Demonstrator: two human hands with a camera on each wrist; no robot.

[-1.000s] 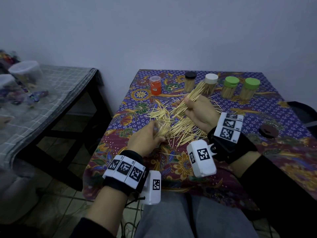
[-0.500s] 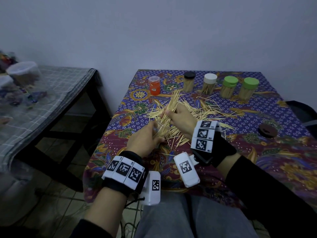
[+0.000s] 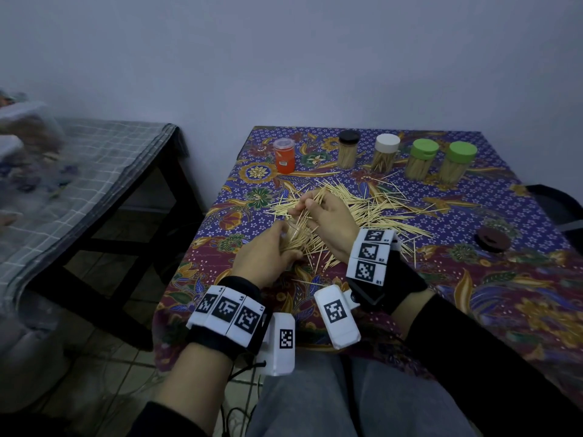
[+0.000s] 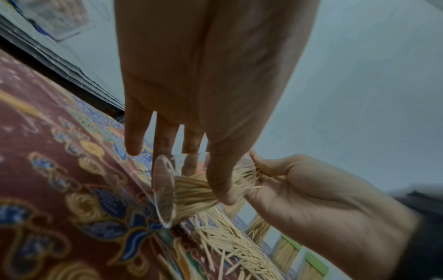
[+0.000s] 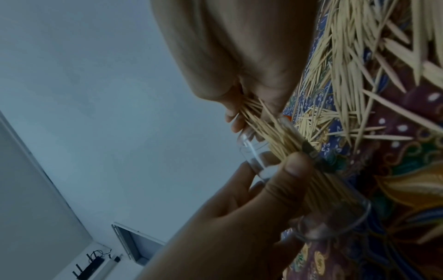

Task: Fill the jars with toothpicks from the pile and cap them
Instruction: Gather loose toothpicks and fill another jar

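Both hands grip: left hand point(image 3: 268, 257) the jar point(image 4: 182, 187), right hand point(image 3: 325, 219) toothpicks point(image 5: 271, 132) now inside it.

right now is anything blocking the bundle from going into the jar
Nothing visible. The right hand pinches the bundle, whose tips are already inside the open mouth of the clear jar that the left hand holds tilted.

You get dim, bluish, even light; soft focus, wide-angle bending and motion blur far left of your hands.
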